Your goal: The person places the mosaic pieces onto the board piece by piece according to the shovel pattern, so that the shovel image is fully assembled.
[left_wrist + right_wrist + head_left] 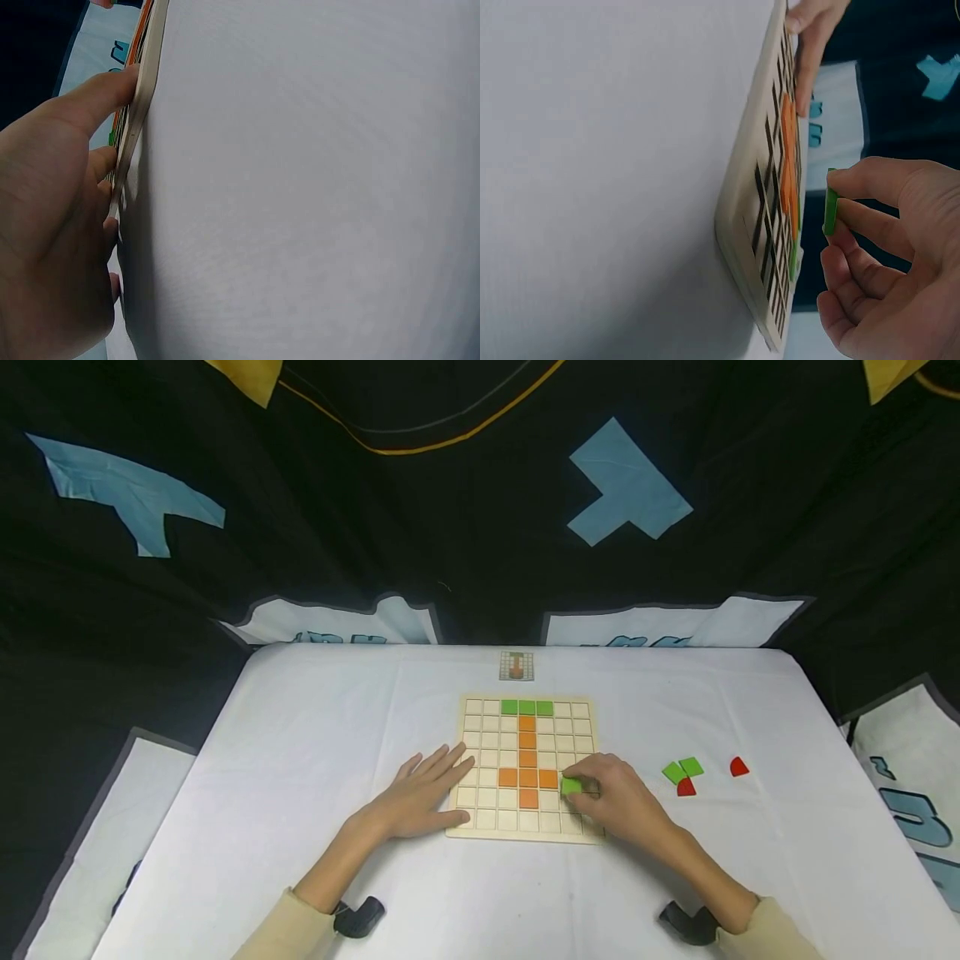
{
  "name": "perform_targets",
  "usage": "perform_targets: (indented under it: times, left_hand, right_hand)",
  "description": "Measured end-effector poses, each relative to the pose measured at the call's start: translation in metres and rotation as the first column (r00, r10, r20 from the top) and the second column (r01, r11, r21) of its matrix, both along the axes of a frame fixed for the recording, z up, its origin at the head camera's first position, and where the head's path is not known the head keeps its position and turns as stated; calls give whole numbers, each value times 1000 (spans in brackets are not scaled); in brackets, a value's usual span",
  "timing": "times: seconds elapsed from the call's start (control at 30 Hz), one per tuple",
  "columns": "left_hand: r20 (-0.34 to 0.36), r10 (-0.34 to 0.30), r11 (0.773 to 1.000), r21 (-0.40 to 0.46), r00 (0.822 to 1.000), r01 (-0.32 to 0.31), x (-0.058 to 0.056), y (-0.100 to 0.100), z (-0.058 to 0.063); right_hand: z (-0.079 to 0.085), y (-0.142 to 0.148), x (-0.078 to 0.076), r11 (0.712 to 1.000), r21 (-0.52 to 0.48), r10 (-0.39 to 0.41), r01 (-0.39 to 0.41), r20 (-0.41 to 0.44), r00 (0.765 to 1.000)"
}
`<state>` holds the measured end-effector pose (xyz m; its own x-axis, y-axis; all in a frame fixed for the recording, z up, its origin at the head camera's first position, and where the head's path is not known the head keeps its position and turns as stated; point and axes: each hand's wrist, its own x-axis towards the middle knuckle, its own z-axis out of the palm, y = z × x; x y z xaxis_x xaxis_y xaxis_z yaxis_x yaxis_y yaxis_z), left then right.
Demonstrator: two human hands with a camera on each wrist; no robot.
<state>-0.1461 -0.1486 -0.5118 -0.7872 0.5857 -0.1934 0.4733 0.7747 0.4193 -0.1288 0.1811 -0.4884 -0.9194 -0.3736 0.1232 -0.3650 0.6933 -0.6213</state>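
Clock face: centred on the board in the head view, 12 pointing away from the person.
Board: a pale wooden square grid board (487,820) lies flat on the white cloth-covered table (315,760).
Held tile: a green square tile (571,786) is toward 4 o'clock of the board's centre; the right-wrist view shows a gap between it and the surface.
Right hand: the right hand (618,797) comes in from 4 o'clock, thumb and fingertips pinching the green square tile by its edges.
Left hand: the left hand (423,793) lies at 9 o'clock, fingers extended and spread apart, gripping nothing; fingertips and thumb touch the board's edge.
Orange pieces: seven orange square tiles (528,758) form a cross, five in the middle column, plus one at 9 and one at 3 o'clock of the column's fourth.
Top row: three green square tiles (527,707) sit side by side at 12 o'clock, the middle one heading the orange column.
Loose pieces: at 3 o'clock, off the board, two green square tiles (691,766) and a red rounded wedge (686,787) lie close together; a second red rounded wedge (738,767) lies farther out.
Card: a small printed card (517,666) showing a grid picture lies beyond the 12 o'clock edge.
Backdrop: a black curtain (450,527) hangs past the table at 12.
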Motion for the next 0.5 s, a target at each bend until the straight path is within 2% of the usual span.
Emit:
perform_targets:
  times: [0.3, 0.5]
  left_hand:
    - [13, -2, 1000, 4, 1000, 2, 1, 0, 3]
    - [2, -17, 1000, 8, 1000, 17, -1, -1, 1]
  right_hand:
    - [-11, -16, 0, 998, -2, 66, -66, -2, 998]
    - [-18, -21, 0, 996, 53, 77, -74, -44, 996]
